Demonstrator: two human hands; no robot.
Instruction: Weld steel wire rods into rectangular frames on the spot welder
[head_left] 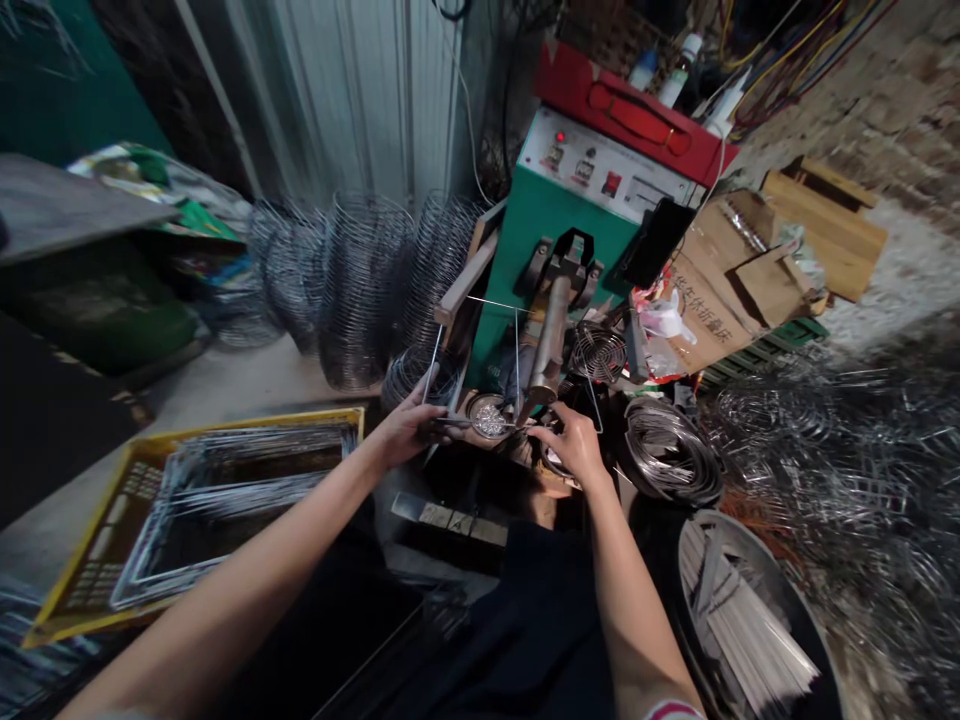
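My left hand [409, 425] grips the lower left corner of a thin rectangular wire frame [474, 302] that stands upright in front of a green and red welding machine [577, 200]. My right hand [571, 440] holds the frame's lower right part, close to a small round wire spiral [490, 418] lying under the machine's metal electrode arm [551, 335]. The fingers of both hands are closed around wire.
A yellow crate [97, 560] of finished wire frames sits at the lower left. Stacks of wire coils [360, 280] line the wall behind. A coil of wire rings [667, 450], a bin of straight rods [750, 620] and a heap of wire parts [847, 470] lie right.
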